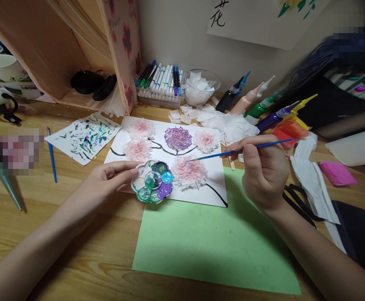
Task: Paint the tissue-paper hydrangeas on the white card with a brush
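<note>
My left hand [115, 175] pinches the edge of a flower-shaped paint palette [147, 195], its wells holding green, dark, light blue and purple paint. The palette hovers over the front left part of a white sheet [215, 195]. In my right hand [260, 169] is a thin blue paintbrush [232, 153], gripped like a pen. Its tip meets the lower pink tissue-paper flower [189, 172], where small bluish specks show. A purple flower [178, 138] and several other pink fluffy flowers sit on the sheet, joined by black painted stems.
Green paper [214, 246] lies under the sheet. Behind stand a marker box [159, 98], a glass bowl [198, 98] of tissue pieces and several paint bottles [264, 106]. Black scissors [301, 205] lie at right; a paint-smeared cloth [84, 138] and another brush [52, 161] at left.
</note>
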A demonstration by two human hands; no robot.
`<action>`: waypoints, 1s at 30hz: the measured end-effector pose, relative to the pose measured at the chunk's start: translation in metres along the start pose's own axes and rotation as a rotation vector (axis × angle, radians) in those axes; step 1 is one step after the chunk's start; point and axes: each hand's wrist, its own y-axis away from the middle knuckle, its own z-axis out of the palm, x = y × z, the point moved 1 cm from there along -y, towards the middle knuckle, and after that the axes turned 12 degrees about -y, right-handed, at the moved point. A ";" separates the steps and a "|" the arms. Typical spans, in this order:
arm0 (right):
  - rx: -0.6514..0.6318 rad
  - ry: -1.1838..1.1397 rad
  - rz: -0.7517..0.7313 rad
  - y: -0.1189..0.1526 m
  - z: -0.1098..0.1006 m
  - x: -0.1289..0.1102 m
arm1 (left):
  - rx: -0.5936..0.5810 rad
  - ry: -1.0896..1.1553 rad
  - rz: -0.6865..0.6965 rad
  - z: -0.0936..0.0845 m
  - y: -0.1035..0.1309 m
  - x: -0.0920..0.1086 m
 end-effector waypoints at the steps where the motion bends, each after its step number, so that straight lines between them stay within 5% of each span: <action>1: 0.008 -0.002 -0.001 0.000 0.000 0.000 | 0.000 -0.005 0.004 0.000 0.000 0.000; 30: 0.054 0.002 -0.011 -0.001 0.000 -0.002 | 0.015 0.007 -0.002 0.001 0.003 0.004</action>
